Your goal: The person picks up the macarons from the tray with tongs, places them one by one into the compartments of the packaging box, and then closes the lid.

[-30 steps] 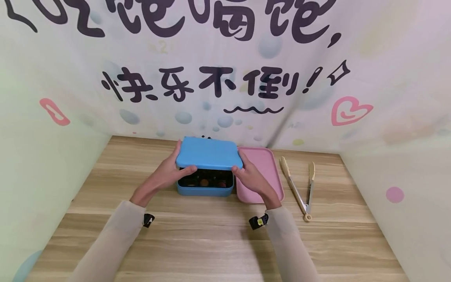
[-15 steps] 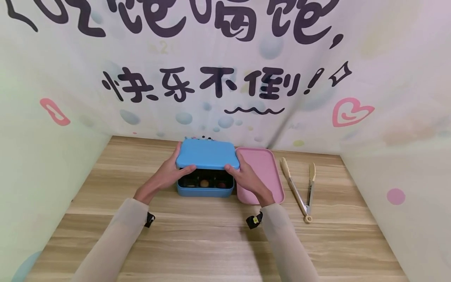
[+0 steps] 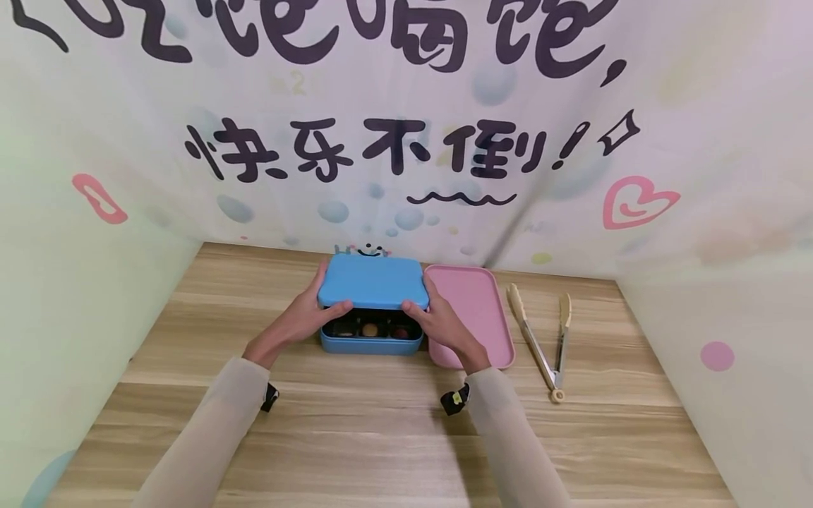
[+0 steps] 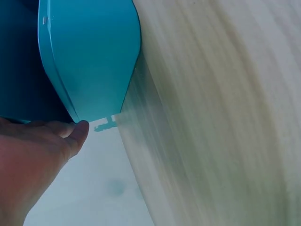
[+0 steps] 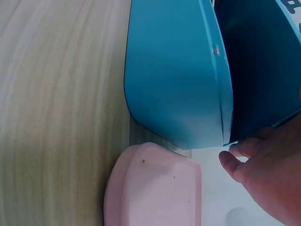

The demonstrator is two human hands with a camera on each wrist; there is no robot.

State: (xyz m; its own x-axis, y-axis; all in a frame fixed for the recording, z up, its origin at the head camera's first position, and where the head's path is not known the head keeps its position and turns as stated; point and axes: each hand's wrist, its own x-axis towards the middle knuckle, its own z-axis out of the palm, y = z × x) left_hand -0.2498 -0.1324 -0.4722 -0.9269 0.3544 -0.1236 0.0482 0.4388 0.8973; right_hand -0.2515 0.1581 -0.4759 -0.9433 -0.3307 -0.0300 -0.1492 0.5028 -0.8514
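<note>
A blue lid [image 3: 373, 281] is held over a blue lunch box [image 3: 371, 346], its front edge raised so that a dark gap shows. My left hand [image 3: 303, 309] grips the lid's left end, thumb on the front edge. At the opposite end my right hand [image 3: 442, 317] grips it the same way. Through the gap several small round pieces [image 3: 370, 329] sit in dark compartments; their kind is too small to tell. Both wrist views show the box wall [image 4: 89, 61] with the lid's inside [image 5: 263, 61] standing away from it. Fingertips behind the lid are partly hidden.
A pink tray [image 3: 470, 310] lies on the wooden table [image 3: 381, 437] just right of the box. Further right, a pair of tongs [image 3: 546, 353] lies spread, hinge end toward me. A printed cloth backdrop [image 3: 406, 183] rises behind the table's far edge.
The lid has come down slightly, and its right end has shifted left. My right hand has moved left and a little down with it. The box has stayed in place.
</note>
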